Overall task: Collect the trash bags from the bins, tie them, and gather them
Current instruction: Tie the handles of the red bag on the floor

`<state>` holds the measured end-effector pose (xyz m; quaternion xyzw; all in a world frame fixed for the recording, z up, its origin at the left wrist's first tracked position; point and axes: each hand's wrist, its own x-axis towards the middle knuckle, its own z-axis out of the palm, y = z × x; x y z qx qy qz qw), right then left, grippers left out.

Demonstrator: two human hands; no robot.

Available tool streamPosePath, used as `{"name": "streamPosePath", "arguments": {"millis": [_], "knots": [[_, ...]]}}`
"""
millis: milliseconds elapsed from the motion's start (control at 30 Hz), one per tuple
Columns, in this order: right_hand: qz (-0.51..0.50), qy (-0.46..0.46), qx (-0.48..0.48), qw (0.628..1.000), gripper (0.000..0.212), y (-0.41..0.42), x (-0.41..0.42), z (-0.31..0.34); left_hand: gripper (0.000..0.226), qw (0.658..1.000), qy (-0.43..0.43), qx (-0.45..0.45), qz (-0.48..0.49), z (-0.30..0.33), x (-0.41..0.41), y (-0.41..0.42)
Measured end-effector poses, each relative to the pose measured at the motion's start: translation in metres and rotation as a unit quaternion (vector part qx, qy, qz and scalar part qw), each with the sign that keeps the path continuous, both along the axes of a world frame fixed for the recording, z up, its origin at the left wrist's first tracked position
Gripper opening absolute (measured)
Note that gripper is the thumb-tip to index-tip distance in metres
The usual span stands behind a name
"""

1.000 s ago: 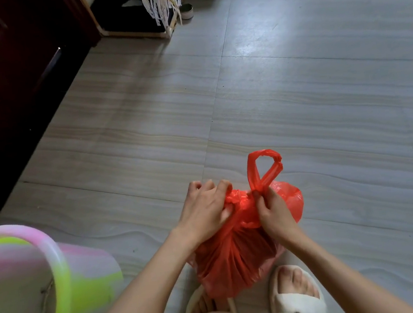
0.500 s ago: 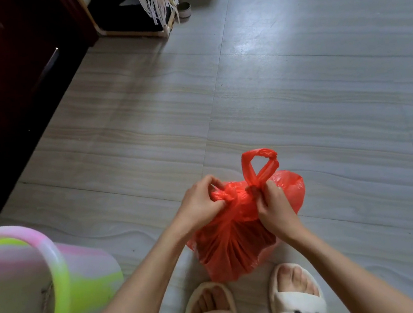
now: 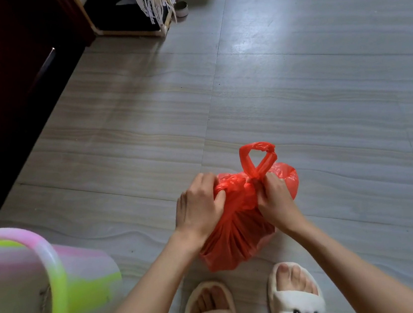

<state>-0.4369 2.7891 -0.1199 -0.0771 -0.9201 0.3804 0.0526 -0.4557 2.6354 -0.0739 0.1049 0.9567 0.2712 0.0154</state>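
Observation:
A full red plastic trash bag (image 3: 238, 235) hangs just above the tiled floor in front of my feet. My left hand (image 3: 199, 209) grips the bunched plastic at the bag's top left. My right hand (image 3: 274, 197) pinches the base of the right handle, whose red loop (image 3: 258, 160) stands up above my fingers. The two handles cross between my hands at a twisted knot (image 3: 249, 183). A pink and green plastic bin (image 3: 46, 280) sits at the lower left, its inside hidden.
Dark wooden furniture (image 3: 8, 76) runs along the left side. A light wooden frame with hanging white strips (image 3: 155, 6) and a small round tin (image 3: 181, 9) stand at the top. My feet wear white slippers (image 3: 296, 304) on the grey tiled floor (image 3: 322, 90).
My hands have drawn closer together and then pulled at the handles, tightening the knot. The bag shifted slightly up and back down. The bin stayed put.

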Motion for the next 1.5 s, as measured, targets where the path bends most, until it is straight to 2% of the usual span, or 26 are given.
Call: {"name": "streamPosePath", "arguments": {"millis": [67,133,233,367,467,567,600,633,733,833,900,967,1000,1100,1167,1233,1267,1367,1433,1500], "knots": [[0.005,0.007,0.009,1.0,0.02,0.0,-0.002,0.002,0.011,1.0,-0.004,-0.022,-0.003,-0.002,-0.001,-0.003],[0.004,0.011,0.008,1.0,0.02,-0.001,-0.003,0.004,0.005,0.998,-0.034,0.052,0.006,0.001,-0.004,-0.003],[0.0,0.004,-0.004,1.0,0.018,-0.002,-0.003,0.005,0.017,0.982,-0.095,0.157,0.037,0.004,-0.007,0.0],[0.007,0.0,-0.013,1.0,0.015,-0.003,-0.006,0.007,0.015,0.959,-0.135,0.214,0.13,0.005,-0.006,0.001],[0.016,-0.008,-0.015,1.0,0.017,-0.002,-0.01,0.007,0.01,0.972,-0.115,0.159,0.129,0.005,-0.004,0.0],[0.011,-0.031,-0.017,0.999,0.016,0.003,-0.013,0.005,0.012,0.996,-0.076,0.014,0.035,0.003,-0.006,-0.008],[0.006,-0.039,-0.018,0.999,0.013,0.004,-0.013,0.004,0.013,0.998,-0.056,-0.016,0.007,0.002,-0.008,-0.012],[0.003,-0.045,-0.017,0.999,0.012,0.006,-0.013,0.002,0.013,0.999,-0.036,-0.009,-0.016,0.002,-0.009,-0.016],[-0.007,-0.042,-0.014,0.999,0.013,0.006,-0.013,0.001,0.008,0.987,-0.049,0.152,-0.024,0.005,-0.008,-0.017],[-0.01,-0.035,-0.02,0.999,0.013,0.006,-0.015,0.004,0.013,0.941,-0.177,0.286,0.035,0.011,-0.007,-0.012],[-0.023,-0.065,-0.029,0.997,0.014,0.01,-0.017,0.005,0.015,0.945,-0.189,0.26,0.052,0.006,-0.01,-0.013],[-0.036,-0.096,-0.055,0.993,0.018,0.015,-0.02,0.003,0.006,0.958,-0.187,0.215,0.039,0.002,-0.014,-0.018],[-0.046,-0.104,-0.075,0.991,0.021,0.017,-0.021,0.003,0.012,0.956,-0.2,0.212,0.026,0.001,-0.016,-0.02],[-0.094,-0.101,-0.184,0.973,0.026,0.015,-0.026,0.009,0.02,0.92,-0.278,0.276,0.021,0.008,-0.02,-0.022],[-0.131,-0.079,-0.282,0.947,0.028,0.008,-0.027,0.017,0.036,0.896,-0.292,0.323,0.088,0.007,-0.021,-0.02],[-0.176,-0.061,-0.33,0.925,0.03,0.001,-0.027,0.021,0.043,0.866,-0.287,0.364,0.187,0.002,-0.021,-0.015],[-0.203,-0.056,-0.344,0.915,0.03,-0.001,-0.026,0.021,0.044,0.842,-0.289,0.387,0.239,-0.003,-0.02,-0.015],[-0.306,-0.054,-0.371,0.875,0.029,0.001,-0.026,0.016,0.042,0.741,-0.317,0.45,0.385,-0.014,-0.021,-0.023],[-0.371,-0.07,-0.396,0.837,0.028,0.009,-0.029,0.012,0.046,0.681,-0.344,0.478,0.436,-0.022,-0.022,-0.032],[-0.41,-0.086,-0.412,0.81,0.026,0.023,-0.031,0.006,0.05,0.653,-0.365,0.491,0.446,-0.032,-0.022,-0.04]]}}
